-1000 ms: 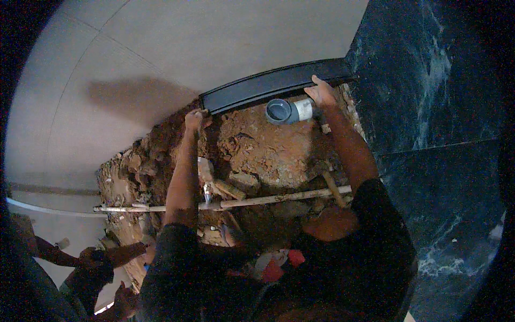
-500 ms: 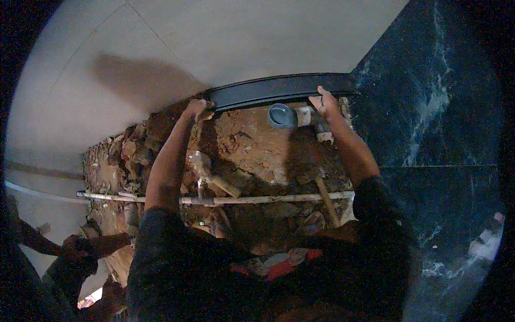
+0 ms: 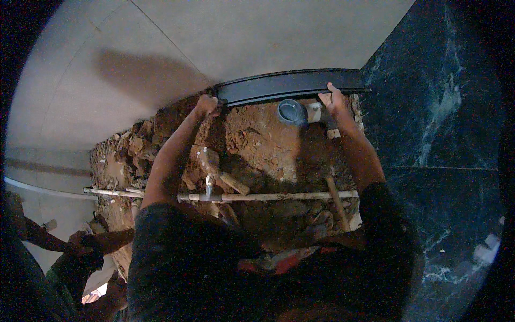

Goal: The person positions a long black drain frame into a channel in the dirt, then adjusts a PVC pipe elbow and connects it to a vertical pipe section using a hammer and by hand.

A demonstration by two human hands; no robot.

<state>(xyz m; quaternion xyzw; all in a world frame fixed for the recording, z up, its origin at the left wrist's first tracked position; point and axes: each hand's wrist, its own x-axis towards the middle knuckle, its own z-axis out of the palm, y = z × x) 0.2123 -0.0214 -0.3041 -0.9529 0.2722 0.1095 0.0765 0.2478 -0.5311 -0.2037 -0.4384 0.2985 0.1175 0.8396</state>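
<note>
pale smooth surface point(image 3: 289, 37) with thin joint lines fills the top and upper left, broad shadow on it; below it, a dug-out patch of brown soil and rubble point(image 3: 252, 142). far left, dim: a co-worker's arms point(image 3: 86, 244), detail hard to see. long whitish pipe point(image 3: 279, 197) crosses the dirt, with a short upright fitting point(image 3: 209, 190) and a stubby wooden piece point(image 3: 234, 183) just beside it. left hand point(image 3: 209, 105) is curled onto the left end of the dark channel point(image 3: 289, 85), which lies along the border between pale surface and dirt. grey pipe elbow point(image 3: 292, 112), round mouth facing up, sits just under the channel's near edge. right hand point(image 3: 333, 99), well apart from the left, rests at the near edge toward the right end, fingers partly spread; can't tell if it grips. wooden stick point(image 3: 337, 201) leans across the pipe. far right: dark veined tiles point(image 3: 445, 107), meeting the channel's right end.
</note>
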